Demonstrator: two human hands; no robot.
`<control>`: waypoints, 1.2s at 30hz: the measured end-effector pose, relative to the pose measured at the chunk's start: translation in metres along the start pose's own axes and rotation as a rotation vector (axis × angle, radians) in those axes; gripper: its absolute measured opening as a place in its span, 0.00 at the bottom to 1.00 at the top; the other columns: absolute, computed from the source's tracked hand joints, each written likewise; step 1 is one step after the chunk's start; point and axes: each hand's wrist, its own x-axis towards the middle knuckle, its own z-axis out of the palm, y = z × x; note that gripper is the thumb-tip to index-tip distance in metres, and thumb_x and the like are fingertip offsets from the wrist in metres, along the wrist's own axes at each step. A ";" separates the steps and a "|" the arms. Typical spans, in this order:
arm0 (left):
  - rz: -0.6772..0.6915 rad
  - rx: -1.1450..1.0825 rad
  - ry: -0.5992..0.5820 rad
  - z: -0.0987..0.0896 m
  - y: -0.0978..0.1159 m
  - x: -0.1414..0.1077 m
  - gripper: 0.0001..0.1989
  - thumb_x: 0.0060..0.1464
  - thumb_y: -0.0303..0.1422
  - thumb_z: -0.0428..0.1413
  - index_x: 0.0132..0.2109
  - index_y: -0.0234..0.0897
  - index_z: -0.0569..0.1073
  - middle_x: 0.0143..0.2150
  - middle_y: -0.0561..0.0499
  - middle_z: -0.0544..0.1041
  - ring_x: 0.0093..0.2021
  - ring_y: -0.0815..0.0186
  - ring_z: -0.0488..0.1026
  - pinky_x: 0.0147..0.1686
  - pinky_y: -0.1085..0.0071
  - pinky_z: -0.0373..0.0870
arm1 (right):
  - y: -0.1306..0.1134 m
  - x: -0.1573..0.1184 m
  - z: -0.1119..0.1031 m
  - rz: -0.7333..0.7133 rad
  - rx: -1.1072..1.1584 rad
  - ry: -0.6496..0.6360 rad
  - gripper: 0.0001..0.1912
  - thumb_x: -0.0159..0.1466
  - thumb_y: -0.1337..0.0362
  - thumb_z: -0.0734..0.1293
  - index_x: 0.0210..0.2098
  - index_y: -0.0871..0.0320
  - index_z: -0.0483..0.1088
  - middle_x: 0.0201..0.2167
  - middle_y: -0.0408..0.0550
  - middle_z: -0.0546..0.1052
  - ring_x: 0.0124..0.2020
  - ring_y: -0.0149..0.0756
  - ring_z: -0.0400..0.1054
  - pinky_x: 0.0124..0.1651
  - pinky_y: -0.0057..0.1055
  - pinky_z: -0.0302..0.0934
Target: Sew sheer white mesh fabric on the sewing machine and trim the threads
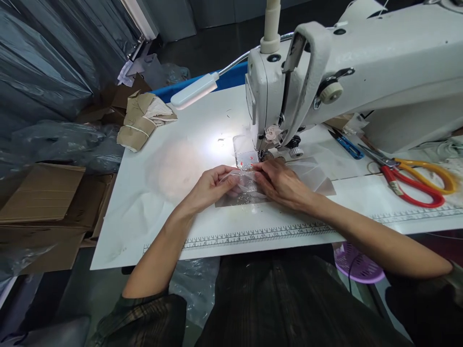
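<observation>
A white sewing machine [267,96] stands over the table, its needle area at the metal plate [246,160]. Sheer, pale fabric [246,185] with glittery specks lies in front of the plate. My left hand [215,185] pinches the fabric's left part between thumb and fingers. On the right side, my right hand [280,182] is closed on the same fabric, its fingertips close to the presser foot. More of the sheer material [314,178] spreads out to the right, behind my right hand.
Red and yellow-handled scissors [415,180] and blue snips [349,146] lie at the right. A lit lamp [194,91] hangs over the white table [133,226]. A wrapped bundle [135,126] rests at its back left corner. A printed ruler [253,236] runs along the front edge.
</observation>
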 end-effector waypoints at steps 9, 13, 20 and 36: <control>0.247 0.424 0.268 -0.004 -0.016 0.003 0.12 0.53 0.28 0.62 0.46 0.38 0.79 0.40 0.49 0.82 0.39 0.66 0.79 0.40 0.71 0.75 | -0.007 -0.008 -0.017 -0.020 0.463 -0.052 0.06 0.64 0.62 0.67 0.33 0.59 0.69 0.41 0.56 0.74 0.35 0.39 0.70 0.38 0.39 0.67; 0.235 0.376 0.328 0.002 -0.013 0.002 0.04 0.52 0.30 0.61 0.37 0.37 0.78 0.32 0.53 0.80 0.28 0.69 0.75 0.28 0.74 0.72 | -0.010 -0.009 -0.031 -0.004 1.010 -0.392 0.20 0.68 0.50 0.63 0.28 0.59 0.70 0.28 0.47 0.76 0.22 0.28 0.67 0.24 0.27 0.61; 0.258 0.099 0.249 0.016 0.000 -0.006 0.11 0.50 0.35 0.65 0.33 0.37 0.70 0.37 0.48 0.82 0.35 0.65 0.79 0.35 0.69 0.77 | -0.010 -0.002 -0.021 0.228 0.821 -0.150 0.17 0.64 0.50 0.69 0.34 0.59 0.72 0.24 0.42 0.71 0.24 0.29 0.64 0.25 0.27 0.56; 0.133 0.008 0.105 0.003 -0.002 -0.006 0.17 0.54 0.39 0.60 0.48 0.37 0.71 0.43 0.45 0.81 0.37 0.64 0.78 0.38 0.68 0.75 | -0.010 -0.006 -0.010 0.181 0.688 -0.084 0.10 0.65 0.61 0.64 0.33 0.61 0.75 0.24 0.43 0.72 0.24 0.29 0.62 0.28 0.30 0.56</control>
